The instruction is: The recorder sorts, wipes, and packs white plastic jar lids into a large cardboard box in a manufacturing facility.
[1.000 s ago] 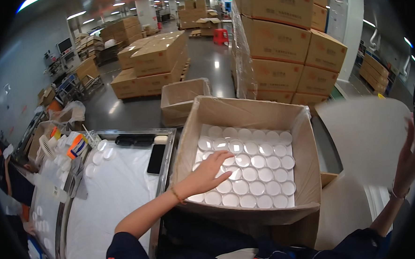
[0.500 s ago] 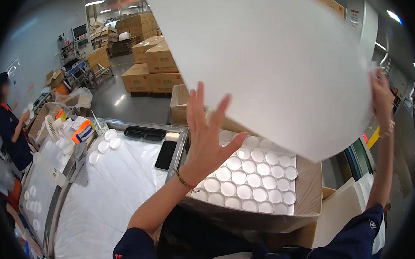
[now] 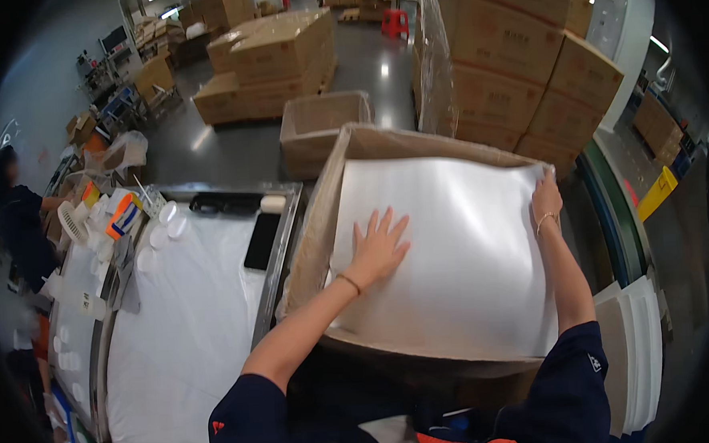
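Observation:
A large white plastic sheet point(image 3: 460, 256) lies inside an open, film-lined cardboard box point(image 3: 314, 248), covering whatever is under it. My left hand point(image 3: 378, 248) rests flat on the left part of the sheet with its fingers spread. At the sheet's far right corner, my right hand point(image 3: 546, 199) is closed around the edge, close to the box wall. The sheet bulges a little toward its right side.
Left of the box stands a metal-rimmed table point(image 3: 192, 326) bearing a phone point(image 3: 262, 241), a black tray point(image 3: 224, 203) and white round lids point(image 3: 168, 223). More white sheets point(image 3: 638, 351) lean at the right. Stacked cartons point(image 3: 506, 61) rise behind. A co-worker point(image 3: 26, 223) stands far left.
The sheet has come down from in front of me into the box, hiding the rows of white round pieces. My left hand has gone from raised in the air to flat on it.

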Demonstrator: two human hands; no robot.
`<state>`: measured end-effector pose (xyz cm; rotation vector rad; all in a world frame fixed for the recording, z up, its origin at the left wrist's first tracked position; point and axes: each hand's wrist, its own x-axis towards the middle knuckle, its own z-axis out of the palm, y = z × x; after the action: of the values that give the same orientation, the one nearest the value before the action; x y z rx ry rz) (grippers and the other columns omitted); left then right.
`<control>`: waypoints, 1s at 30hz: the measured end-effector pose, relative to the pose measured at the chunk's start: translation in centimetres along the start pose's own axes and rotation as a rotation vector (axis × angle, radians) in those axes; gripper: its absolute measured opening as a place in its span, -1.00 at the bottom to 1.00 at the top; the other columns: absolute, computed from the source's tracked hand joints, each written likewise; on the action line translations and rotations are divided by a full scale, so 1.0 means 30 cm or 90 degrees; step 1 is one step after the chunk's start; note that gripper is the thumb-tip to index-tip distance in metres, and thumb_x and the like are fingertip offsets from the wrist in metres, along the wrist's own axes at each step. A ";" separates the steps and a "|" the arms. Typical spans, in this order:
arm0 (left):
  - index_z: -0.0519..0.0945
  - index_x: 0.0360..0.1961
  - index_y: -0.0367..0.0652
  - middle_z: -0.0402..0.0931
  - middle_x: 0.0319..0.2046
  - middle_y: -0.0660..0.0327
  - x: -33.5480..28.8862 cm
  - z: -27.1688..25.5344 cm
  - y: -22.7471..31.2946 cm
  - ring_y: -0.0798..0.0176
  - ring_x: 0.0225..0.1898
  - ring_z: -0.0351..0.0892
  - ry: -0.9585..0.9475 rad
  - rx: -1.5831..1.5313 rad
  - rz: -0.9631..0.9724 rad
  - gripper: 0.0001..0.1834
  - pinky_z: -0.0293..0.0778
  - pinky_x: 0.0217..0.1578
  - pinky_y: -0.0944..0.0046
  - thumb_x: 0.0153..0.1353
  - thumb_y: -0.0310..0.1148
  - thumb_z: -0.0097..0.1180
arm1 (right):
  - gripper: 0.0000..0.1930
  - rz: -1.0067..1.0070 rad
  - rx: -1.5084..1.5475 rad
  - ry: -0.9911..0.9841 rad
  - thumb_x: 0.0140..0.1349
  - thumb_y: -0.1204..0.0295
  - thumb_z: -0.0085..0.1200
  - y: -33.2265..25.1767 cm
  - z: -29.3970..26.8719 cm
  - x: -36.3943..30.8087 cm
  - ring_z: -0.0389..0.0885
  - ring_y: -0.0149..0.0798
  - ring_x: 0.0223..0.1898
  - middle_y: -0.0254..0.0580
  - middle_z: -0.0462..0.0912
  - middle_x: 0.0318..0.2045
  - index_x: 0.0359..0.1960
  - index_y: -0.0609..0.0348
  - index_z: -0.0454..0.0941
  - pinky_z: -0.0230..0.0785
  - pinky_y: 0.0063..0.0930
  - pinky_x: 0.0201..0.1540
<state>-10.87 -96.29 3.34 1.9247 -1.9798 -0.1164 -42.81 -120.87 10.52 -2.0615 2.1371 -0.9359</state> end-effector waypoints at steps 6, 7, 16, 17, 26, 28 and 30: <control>0.18 0.37 0.13 -0.02 0.39 -0.05 0.053 0.163 -0.060 -0.22 0.40 -0.10 -0.009 0.062 -0.039 -0.41 -0.09 0.19 -0.53 0.34 -0.05 -0.13 | -0.21 -0.439 -0.064 0.005 0.18 0.20 0.14 -0.112 0.145 -0.274 -0.15 0.12 0.43 0.10 -0.03 0.40 0.40 0.08 0.04 -0.35 0.27 0.36; 0.15 0.38 0.14 -0.05 0.39 -0.06 0.045 0.193 -0.083 -0.22 0.40 -0.10 -0.022 0.068 -0.059 -0.41 -0.08 0.19 -0.53 0.35 -0.06 -0.15 | -0.17 -0.510 -0.052 -0.119 0.16 0.08 0.13 -0.141 0.144 -0.387 -0.18 0.21 0.43 0.12 -0.05 0.41 0.41 0.06 0.02 -0.40 0.28 0.37; 0.05 0.41 0.08 -0.12 0.39 -0.14 0.025 0.298 -0.156 -0.23 0.38 -0.10 -0.010 0.056 -0.211 -0.33 0.01 0.18 -0.45 0.33 -0.05 -0.11 | -0.16 -0.662 -0.096 -0.431 0.17 -0.25 -0.09 -0.072 0.253 -0.666 -0.27 0.20 0.45 0.07 -0.09 0.43 0.42 -0.15 0.06 -0.59 0.31 0.36; 0.06 0.41 0.05 -0.09 0.37 -0.17 0.032 0.294 -0.169 -0.22 0.36 -0.05 0.015 0.029 -0.278 -0.31 0.06 0.17 -0.41 0.31 -0.07 -0.05 | -0.18 -0.662 -0.095 -0.423 0.18 -0.23 -0.10 -0.062 0.281 -0.660 -0.25 0.19 0.45 0.06 -0.07 0.43 0.41 -0.17 0.06 -0.58 0.31 0.36; 0.23 0.22 -0.09 0.30 0.10 -0.15 0.032 0.201 -0.339 -0.17 0.18 0.26 0.063 -0.120 -0.347 -0.38 0.25 0.14 0.01 0.13 -0.32 0.16 | -0.29 -0.665 -0.052 -0.368 0.23 -0.12 -0.11 -0.026 0.425 -0.741 -0.18 0.13 0.45 -0.01 -0.05 0.43 0.39 -0.21 0.13 -0.52 0.33 0.36; 0.14 0.27 -0.17 0.47 -0.08 -0.27 0.022 0.224 -0.396 -0.24 -0.01 0.49 0.042 -0.277 -0.343 -0.25 0.40 0.01 -0.04 0.04 -0.36 0.14 | -0.30 -0.675 -0.038 -0.368 0.23 -0.11 -0.10 -0.016 0.417 -0.732 -0.18 0.12 0.45 -0.02 -0.06 0.43 0.38 -0.21 0.14 -0.51 0.33 0.36; 0.06 0.25 -0.39 0.54 -0.27 -0.32 0.014 0.283 -0.383 -0.28 -0.18 0.59 0.062 -0.317 -0.407 -0.20 0.46 -0.09 -0.07 -0.01 -0.40 0.10 | -0.32 -0.658 -0.030 -0.385 0.23 -0.08 -0.10 -0.022 0.410 -0.754 -0.15 0.12 0.44 -0.01 -0.04 0.43 0.37 -0.19 0.16 -0.50 0.32 0.36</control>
<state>-2.72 -99.10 -8.05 2.0716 -1.0679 -0.6053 -34.31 -104.91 -7.82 -2.9499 0.7554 -0.1583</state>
